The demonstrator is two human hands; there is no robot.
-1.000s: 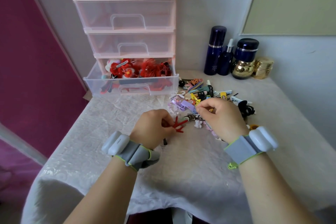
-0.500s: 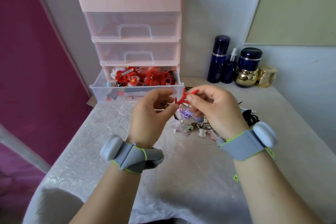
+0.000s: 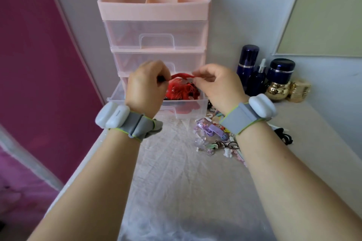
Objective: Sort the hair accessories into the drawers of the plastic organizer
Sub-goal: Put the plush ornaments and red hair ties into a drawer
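With our left hand and right hand pinching the red hair accessory above the open bottom drawer, we should lower before letting go.

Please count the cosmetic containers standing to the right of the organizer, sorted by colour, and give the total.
Dark blue: 3 — tall bottle, dropper bottle, jar lid on gold base
Gold: 1 — small jar
Total: 4
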